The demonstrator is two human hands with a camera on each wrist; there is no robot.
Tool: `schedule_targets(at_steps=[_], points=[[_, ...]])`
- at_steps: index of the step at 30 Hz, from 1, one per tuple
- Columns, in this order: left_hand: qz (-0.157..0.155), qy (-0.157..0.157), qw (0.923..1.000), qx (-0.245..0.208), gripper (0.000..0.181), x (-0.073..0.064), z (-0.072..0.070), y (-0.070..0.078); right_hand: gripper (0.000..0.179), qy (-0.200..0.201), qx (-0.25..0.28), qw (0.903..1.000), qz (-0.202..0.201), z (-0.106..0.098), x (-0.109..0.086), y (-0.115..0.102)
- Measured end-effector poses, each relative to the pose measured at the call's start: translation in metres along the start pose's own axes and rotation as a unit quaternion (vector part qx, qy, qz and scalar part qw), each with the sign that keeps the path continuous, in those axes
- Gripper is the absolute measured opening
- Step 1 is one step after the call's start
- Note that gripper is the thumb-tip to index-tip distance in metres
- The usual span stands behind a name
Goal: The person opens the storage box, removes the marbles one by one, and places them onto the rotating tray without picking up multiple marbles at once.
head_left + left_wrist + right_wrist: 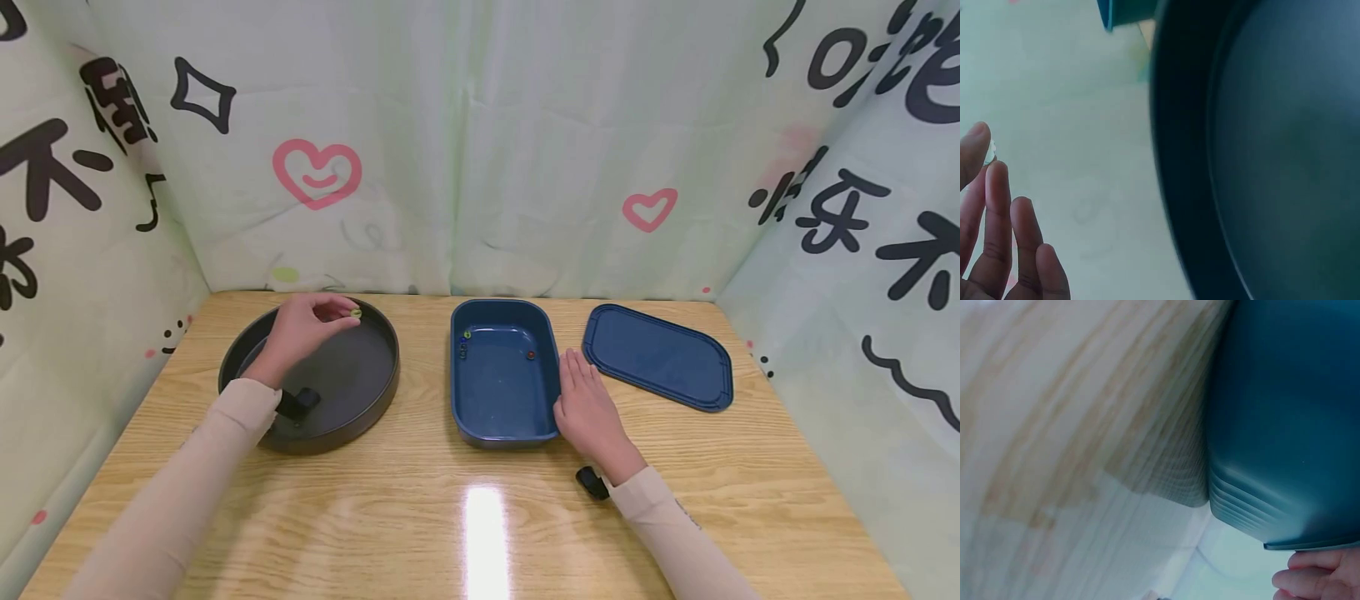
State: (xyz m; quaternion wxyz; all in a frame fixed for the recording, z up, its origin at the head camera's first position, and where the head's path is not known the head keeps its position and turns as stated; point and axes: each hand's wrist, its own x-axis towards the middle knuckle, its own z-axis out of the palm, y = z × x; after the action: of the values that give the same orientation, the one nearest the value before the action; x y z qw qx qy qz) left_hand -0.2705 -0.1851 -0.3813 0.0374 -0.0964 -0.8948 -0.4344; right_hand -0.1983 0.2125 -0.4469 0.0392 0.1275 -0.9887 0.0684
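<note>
My left hand [303, 327] is over the far part of a round dark pan [348, 379] and pinches a small yellow-green marble [356, 313] between thumb and fingertips. The left wrist view shows only a pale sliver of that marble [991, 152] between thumb and index finger. A deep blue rectangular box [510, 400] stands right of the pan. Inside it lie several small marbles: green, blue and dark ones at the left wall, plus an orange-red marble [531, 355] toward the right. With fingers straight, my right hand [590, 412] rests against the box's right side.
A flat blue lid [660, 357] lies on the wooden table [375, 517] just beyond my right hand. Printed cloth [465, 167] hangs behind the table and along both sides. Glare marks the table's near middle.
</note>
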Motion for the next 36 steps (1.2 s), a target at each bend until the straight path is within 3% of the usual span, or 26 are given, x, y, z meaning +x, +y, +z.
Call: schedule_targets(at_steps=[6,10,14,21,30,36], points=[[-0.041,0.020,0.9982,-0.040,0.033,0.006,-0.006,-0.015,0.056,-0.001,0.004,1.0000,0.000,0.000,0.000,0.000],[-0.047,0.026,0.9973,-0.049,0.034,0.013,-0.006,-0.027,0.056,-0.001,0.007,1.0000,0.001,-0.001,0.000,0.000],[-0.051,0.012,0.9979,-0.037,0.033,0.021,-0.001,-0.038,0.056,-0.001,0.007,1.0000,0.002,-0.002,0.001,0.001],[-0.092,-0.006,0.9955,-0.021,0.031,0.032,0.012,-0.055,0.055,0.004,0.004,1.0000,0.000,0.000,0.001,0.001],[-0.109,-0.011,0.9925,0.054,0.027,0.036,0.016,-0.077,0.056,0.007,0.001,1.0000,-0.001,0.003,0.001,0.002],[-0.127,-0.018,0.9894,0.070,0.025,0.034,0.014,-0.085,0.056,0.007,0.005,1.0000,0.000,0.002,0.000,0.001]])
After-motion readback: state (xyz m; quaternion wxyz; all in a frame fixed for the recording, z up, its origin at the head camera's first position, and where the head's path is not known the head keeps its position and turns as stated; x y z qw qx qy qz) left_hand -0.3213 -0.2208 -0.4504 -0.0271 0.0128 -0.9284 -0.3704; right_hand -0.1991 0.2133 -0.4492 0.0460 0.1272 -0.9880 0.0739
